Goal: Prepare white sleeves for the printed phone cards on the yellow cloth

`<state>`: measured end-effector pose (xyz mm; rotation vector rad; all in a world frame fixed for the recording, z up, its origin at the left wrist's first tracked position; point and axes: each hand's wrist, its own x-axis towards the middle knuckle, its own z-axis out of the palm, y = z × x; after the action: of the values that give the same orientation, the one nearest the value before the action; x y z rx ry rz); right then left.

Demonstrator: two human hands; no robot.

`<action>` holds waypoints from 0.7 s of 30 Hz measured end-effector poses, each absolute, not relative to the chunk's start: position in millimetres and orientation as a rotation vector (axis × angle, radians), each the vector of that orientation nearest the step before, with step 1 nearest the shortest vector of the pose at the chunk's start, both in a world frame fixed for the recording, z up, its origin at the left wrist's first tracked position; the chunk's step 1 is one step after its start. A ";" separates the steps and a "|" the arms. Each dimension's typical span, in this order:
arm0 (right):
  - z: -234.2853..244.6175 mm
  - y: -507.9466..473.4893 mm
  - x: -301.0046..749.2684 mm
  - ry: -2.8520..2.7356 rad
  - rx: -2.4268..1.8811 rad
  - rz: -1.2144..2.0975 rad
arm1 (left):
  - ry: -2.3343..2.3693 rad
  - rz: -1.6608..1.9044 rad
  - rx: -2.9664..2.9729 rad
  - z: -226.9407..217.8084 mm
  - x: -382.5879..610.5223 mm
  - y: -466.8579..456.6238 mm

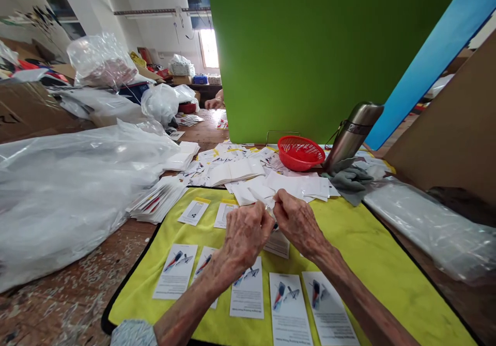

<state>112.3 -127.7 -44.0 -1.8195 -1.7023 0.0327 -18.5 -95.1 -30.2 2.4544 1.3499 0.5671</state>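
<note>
My left hand (245, 234) and my right hand (297, 221) meet over a yellow cloth (372, 253), both pinched on a small white card or packet (267, 204) held between the fingertips. On the cloth below them lie several printed white cards (248, 293) in a row, each with a small product picture. Two yellow-topped cards (195, 211) lie further back on the cloth. Behind my hands a loose heap of white cards and folded papers (248, 173) covers the table.
A red plastic basket (301, 152) and a tilted steel flask (352, 131) stand before a green board (310, 51). Grey gloves (349, 178) lie beside the flask. Large clear plastic bags (65, 191) fill the left; plastic sleeves (430, 227) lie right. Another person's hand (214, 102) rests far back.
</note>
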 end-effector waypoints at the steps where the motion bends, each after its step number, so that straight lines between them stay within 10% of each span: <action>1: -42.8 -126.3 117.6 -1.662 -1.772 0.096 | 1.328 0.599 2.409 -27.3 -21.1 -95.3; 8: -49.1 -105.9 163.7 -0.999 -1.519 0.624 | 1.350 0.441 2.372 -11.6 -29.6 -56.7; 21: -68.9 -97.5 181.0 -1.089 -1.808 0.159 | 1.500 0.223 2.504 -54.5 0.0 7.6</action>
<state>181.0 -97.5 -68.9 -1.8080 -1.0895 0.1589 0.0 7.6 -54.5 2.5037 1.5002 0.2231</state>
